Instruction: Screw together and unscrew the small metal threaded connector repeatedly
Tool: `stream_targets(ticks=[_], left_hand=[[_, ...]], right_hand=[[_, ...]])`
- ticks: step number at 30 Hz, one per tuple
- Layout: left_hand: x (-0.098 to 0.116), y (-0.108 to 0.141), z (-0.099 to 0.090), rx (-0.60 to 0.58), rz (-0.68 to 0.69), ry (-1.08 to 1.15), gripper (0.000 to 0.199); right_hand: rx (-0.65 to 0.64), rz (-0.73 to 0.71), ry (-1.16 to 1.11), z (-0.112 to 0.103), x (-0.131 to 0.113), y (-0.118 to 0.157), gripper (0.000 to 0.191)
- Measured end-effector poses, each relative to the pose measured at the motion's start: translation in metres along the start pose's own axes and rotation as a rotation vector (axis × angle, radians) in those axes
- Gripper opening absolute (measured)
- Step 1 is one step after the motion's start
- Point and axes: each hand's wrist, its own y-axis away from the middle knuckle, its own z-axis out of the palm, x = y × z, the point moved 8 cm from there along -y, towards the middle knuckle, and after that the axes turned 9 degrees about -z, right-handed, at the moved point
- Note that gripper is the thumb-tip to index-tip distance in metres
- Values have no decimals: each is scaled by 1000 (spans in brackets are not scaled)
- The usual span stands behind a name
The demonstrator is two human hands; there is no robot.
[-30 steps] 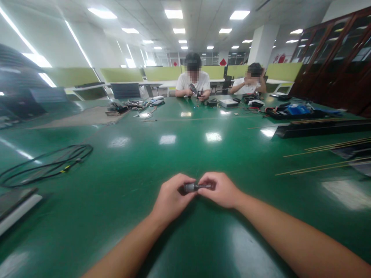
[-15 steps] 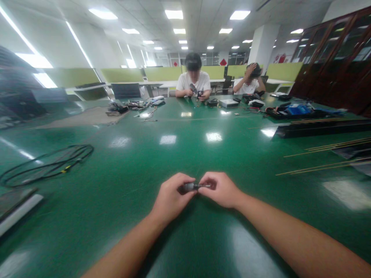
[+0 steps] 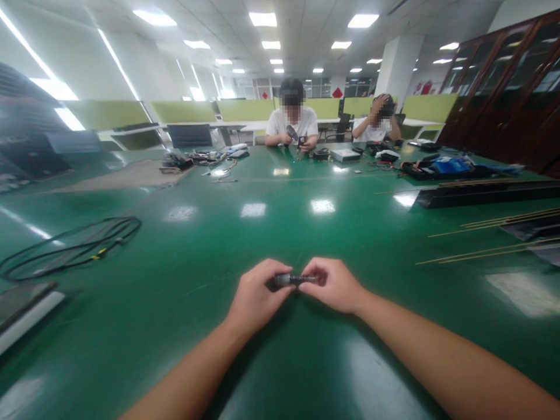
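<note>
Low over the green table (image 3: 192,315), my left hand (image 3: 258,294) grips the thick grey end of a small dark cylindrical tool (image 3: 284,280) between thumb and fingers. My right hand (image 3: 333,286) pinches the thin dark shaft at the tool's other end. The tool lies level, pointing left to right, and its ends are partly hidden by my fingers. A narrow gap separates the fingertips of both hands. What exactly the tool is cannot be made out.
Black cables (image 3: 74,248) lie coiled at the left, above a flat device (image 3: 30,315). Thin rods (image 3: 481,254) and a long black case (image 3: 485,193) are at the right. Across the table sit two people, one (image 3: 291,125) holding a dark object, with electronics around them.
My left hand has shifted slightly left, and more of the dark shaft shows between my hands. My right hand has barely moved.
</note>
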Motion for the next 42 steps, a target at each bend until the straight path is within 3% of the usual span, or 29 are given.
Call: stream_targets(ticks=[28,42], left_hand=[[-10,0,-6,49,6,-26,23],[-4,-1,-12,70,3,-26,19]], right_hand=[[54,25,42,-5,3,-1,7],[57,32,29,-5,5,0,8]])
